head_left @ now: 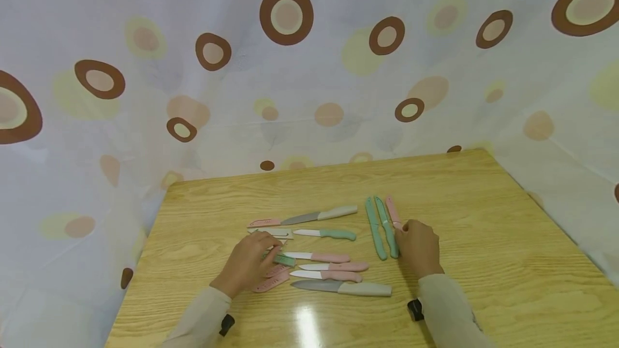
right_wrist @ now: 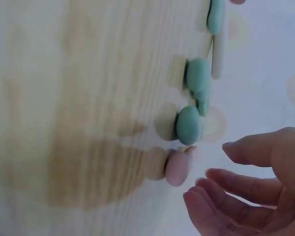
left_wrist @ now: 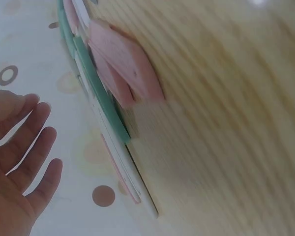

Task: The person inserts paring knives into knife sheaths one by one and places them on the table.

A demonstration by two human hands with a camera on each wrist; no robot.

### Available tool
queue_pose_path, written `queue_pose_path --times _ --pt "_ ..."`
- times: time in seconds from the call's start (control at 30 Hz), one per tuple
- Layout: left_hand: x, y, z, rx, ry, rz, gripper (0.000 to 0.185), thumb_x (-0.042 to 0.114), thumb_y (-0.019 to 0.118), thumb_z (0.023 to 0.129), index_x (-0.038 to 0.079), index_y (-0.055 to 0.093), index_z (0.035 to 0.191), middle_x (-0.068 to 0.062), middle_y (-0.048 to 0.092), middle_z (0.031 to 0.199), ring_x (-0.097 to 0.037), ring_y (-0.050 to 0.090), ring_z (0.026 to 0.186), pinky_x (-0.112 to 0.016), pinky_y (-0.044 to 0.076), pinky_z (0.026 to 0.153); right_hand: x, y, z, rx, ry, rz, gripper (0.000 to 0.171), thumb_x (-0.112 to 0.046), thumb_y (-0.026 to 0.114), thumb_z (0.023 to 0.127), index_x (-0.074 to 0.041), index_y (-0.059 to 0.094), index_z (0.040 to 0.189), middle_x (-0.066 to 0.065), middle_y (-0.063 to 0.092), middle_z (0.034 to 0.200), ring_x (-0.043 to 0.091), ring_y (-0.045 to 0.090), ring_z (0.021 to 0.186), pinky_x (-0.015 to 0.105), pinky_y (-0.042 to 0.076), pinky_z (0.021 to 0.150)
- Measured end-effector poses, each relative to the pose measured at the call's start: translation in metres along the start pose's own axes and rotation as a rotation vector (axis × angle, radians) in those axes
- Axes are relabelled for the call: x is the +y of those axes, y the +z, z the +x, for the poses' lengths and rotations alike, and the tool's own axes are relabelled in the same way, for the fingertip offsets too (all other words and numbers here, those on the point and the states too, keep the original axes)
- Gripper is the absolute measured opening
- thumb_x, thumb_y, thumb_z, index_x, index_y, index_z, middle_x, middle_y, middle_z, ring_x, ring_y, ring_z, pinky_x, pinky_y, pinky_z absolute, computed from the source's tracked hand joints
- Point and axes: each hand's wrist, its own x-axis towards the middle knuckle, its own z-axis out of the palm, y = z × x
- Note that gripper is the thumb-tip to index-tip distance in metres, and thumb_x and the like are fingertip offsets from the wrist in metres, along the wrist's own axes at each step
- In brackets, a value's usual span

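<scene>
My left hand (head_left: 252, 260) hovers over loose blade sheaths at the left. In the left wrist view its fingers are spread, with nothing between them. A green sheath (left_wrist: 102, 93) and pink sheaths (left_wrist: 137, 64) lie below that hand. On the right, my right hand (head_left: 419, 246) is beside a pink knife (head_left: 393, 211), whose lower part it hides in the head view. The right wrist view shows loosely bent fingers by the rounded pink handle end (right_wrist: 178, 168), not gripping it. Two green knives (head_left: 374, 230), seemingly in green sheaths, lie left of the pink one.
Between the hands lie pink-handled knives (head_left: 333, 258), a green-handled knife (head_left: 337, 234) and a cream-handled knife (head_left: 365, 289), bare blades pointing left. Farther back, another cream-handled knife (head_left: 338, 212) meets a pink sheath (head_left: 263, 223). A patterned curtain (head_left: 319, 79) surrounds the wooden table (head_left: 522, 283).
</scene>
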Motion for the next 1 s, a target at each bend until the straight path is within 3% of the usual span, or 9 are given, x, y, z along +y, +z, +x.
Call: queue_pose_path --times 0.1,0.27,0.47,0.6,0.73,0.87,1.0 --pt "-0.010 -0.002 0.003 0.027 -0.009 0.041 0.006 0.011 0.072 0.087 0.008 0.072 0.091 -0.001 0.069 0.094 -0.018 0.065 0.090 -0.037 0.055 0.084 -0.002 0.000 -0.011 0.026 -0.068 -0.015 0.026 -0.012 0.060 0.093 0.013 0.066 0.098 0.021 0.067 0.079 0.021 0.059 0.058 0.039 0.053 0.053" --pt "-0.027 -0.009 0.014 0.067 -0.017 0.071 0.008 0.009 0.074 0.084 0.008 0.073 0.092 -0.003 0.068 0.092 -0.020 0.064 0.085 -0.034 0.057 0.075 -0.008 -0.003 -0.030 0.095 -0.205 -0.009 0.016 -0.007 0.066 0.088 0.008 0.070 0.093 0.014 0.067 0.079 0.022 0.062 0.065 0.038 0.055 0.056" --pt "-0.041 -0.015 0.031 0.063 -0.059 0.111 0.012 0.009 0.073 0.085 0.005 0.072 0.096 -0.007 0.067 0.098 -0.022 0.064 0.088 -0.035 0.057 0.072 -0.022 -0.006 -0.053 0.118 -0.337 -0.002 0.010 -0.004 0.072 0.083 0.004 0.071 0.090 0.012 0.068 0.080 0.025 0.066 0.071 0.037 0.058 0.063" --pt "-0.048 -0.010 0.043 0.039 -0.078 0.135 0.012 0.009 0.071 0.087 0.004 0.072 0.098 -0.008 0.067 0.099 -0.024 0.064 0.089 -0.035 0.057 0.072 -0.030 -0.003 -0.064 0.135 -0.403 0.014 0.012 -0.004 0.075 0.080 0.001 0.070 0.090 0.007 0.066 0.077 0.019 0.064 0.068 0.029 0.057 0.060" --pt "-0.052 -0.001 0.051 -0.028 -0.111 0.131 0.016 0.009 0.071 0.087 0.003 0.071 0.101 -0.012 0.066 0.103 -0.027 0.063 0.093 -0.037 0.057 0.075 -0.037 -0.001 -0.072 0.136 -0.415 0.035 0.017 -0.005 0.077 0.079 0.000 0.070 0.094 0.000 0.062 0.074 0.012 0.059 0.065 0.018 0.049 0.054" --pt "-0.056 0.007 0.053 -0.102 -0.166 0.148 0.021 0.011 0.073 0.085 0.001 0.071 0.104 -0.015 0.066 0.104 -0.029 0.064 0.093 -0.039 0.057 0.078 -0.042 0.000 -0.078 0.101 -0.401 0.049 0.019 -0.006 0.077 0.078 -0.002 0.070 0.096 -0.002 0.062 0.074 0.009 0.057 0.064 0.015 0.046 0.054" --pt "-0.061 0.014 0.051 -0.107 -0.184 0.166 0.019 0.014 0.075 0.083 0.002 0.074 0.098 -0.013 0.068 0.096 -0.027 0.065 0.086 -0.039 0.057 0.073 -0.045 0.000 -0.080 0.056 -0.369 0.059 0.017 -0.009 0.077 0.080 -0.005 0.071 0.095 -0.004 0.062 0.076 0.008 0.057 0.067 0.017 0.048 0.057"
